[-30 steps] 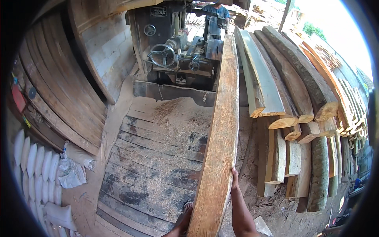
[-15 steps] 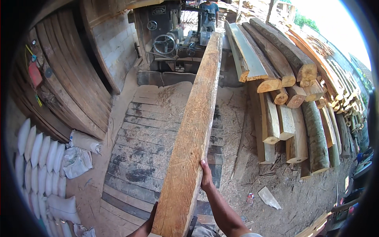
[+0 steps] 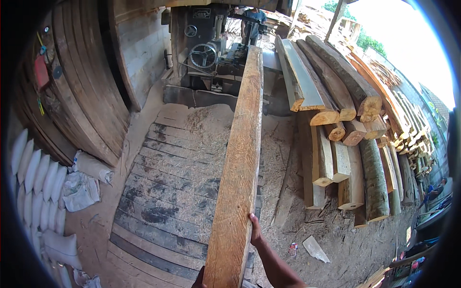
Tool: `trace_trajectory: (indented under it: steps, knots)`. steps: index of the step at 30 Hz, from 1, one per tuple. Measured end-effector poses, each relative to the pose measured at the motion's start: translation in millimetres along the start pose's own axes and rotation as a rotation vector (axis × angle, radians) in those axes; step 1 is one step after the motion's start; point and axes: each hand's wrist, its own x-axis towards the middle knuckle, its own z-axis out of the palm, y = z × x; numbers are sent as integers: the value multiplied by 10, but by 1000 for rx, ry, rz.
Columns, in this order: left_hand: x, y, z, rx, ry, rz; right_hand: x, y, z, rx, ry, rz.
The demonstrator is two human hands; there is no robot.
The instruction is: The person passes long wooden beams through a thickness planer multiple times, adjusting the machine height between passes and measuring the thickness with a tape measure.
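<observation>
A long, thick wooden plank (image 3: 238, 158) with a rough-sawn face stretches away from me, its far end near the sawing machine (image 3: 194, 45). My right hand (image 3: 256, 229) grips the plank's right edge, the thumb lying near its top face and the other fingers hidden below. At the lower edge of the picture, my left hand (image 3: 199, 280) is against the plank's near left side, closed around it as far as it shows. The machine has a large metal handwheel (image 3: 202, 56) and a smaller one above it.
Behind the machine stands a person (image 3: 253, 24) in a blue shirt. Squared timbers and logs (image 3: 353, 103) are stacked at right. White sacks (image 3: 41, 175) and leaning boards (image 3: 84, 81) line the left. Sawdust covers the slatted wooden floor (image 3: 158, 182). A small offcut (image 3: 316, 249) lies at right.
The view has tilted up a little. The plank's far end has swung slightly left relative to the machine. Both hands stay on the plank, and less of my left hand shows.
</observation>
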Motion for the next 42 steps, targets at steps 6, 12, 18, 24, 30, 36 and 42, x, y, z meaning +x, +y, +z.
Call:
trace_trajectory:
  steps: [6,12,18,24,30,36,42]
  knots:
    - [469,455,-9,23,15,21,415,-261,81,-3,16,14]
    - [737,725,60,4,62,59,788,-516,38,-5,-5,54]
    - [899,947,67,-27,136,137,1230,-733,-17,51,-16,128]
    - [1401,1166,10,-23,225,133,1820,-1246,78,42,0,133]
    - [2283,1617,-157,-17,270,38,2672,-1721,-12,-11,25,104]
    - [3164,2168,-219,39,209,129,3536,-2252,-72,13,-1,151]
    - [4149,2763,-260,166,277,83,4573,-2928,-72,2,23,141]
